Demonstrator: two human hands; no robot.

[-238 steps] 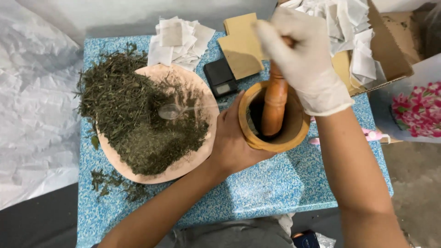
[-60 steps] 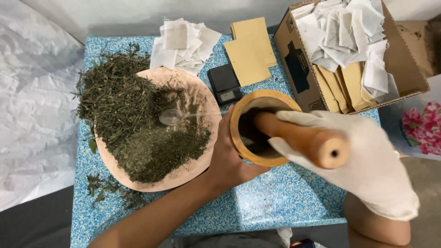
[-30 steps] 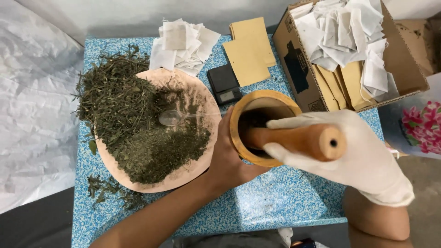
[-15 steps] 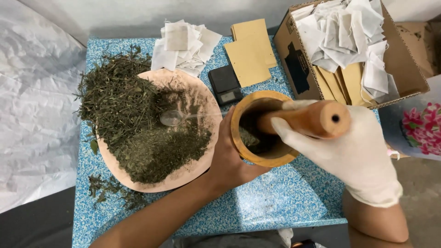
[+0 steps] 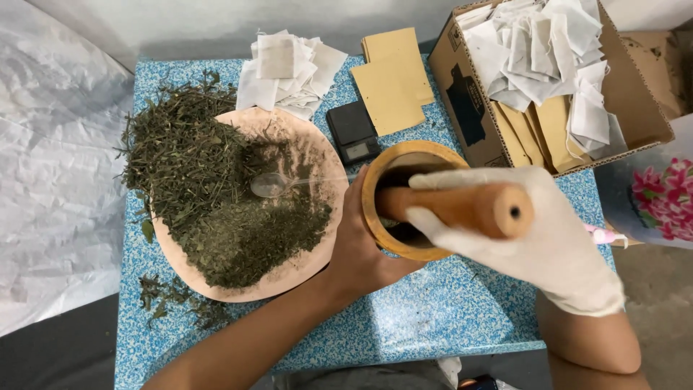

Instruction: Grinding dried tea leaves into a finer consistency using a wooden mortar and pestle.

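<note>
One smooth round wooden mortar (image 5: 401, 189) is sitting mid-right on the speckled blue worktop (image 5: 433, 318); the bare left hand (image 5: 364, 249) is cupping its near-left wall; the right hand (image 5: 530, 235), in a white glove, is wrapping around one turned wooden pestle (image 5: 462, 207), which is now lying flatter than half a second ago; one pink plate (image 5: 307, 144) is heaping with coarse dried herbs (image 5: 209, 188) and one clear spoon (image 5: 278, 184).
</note>
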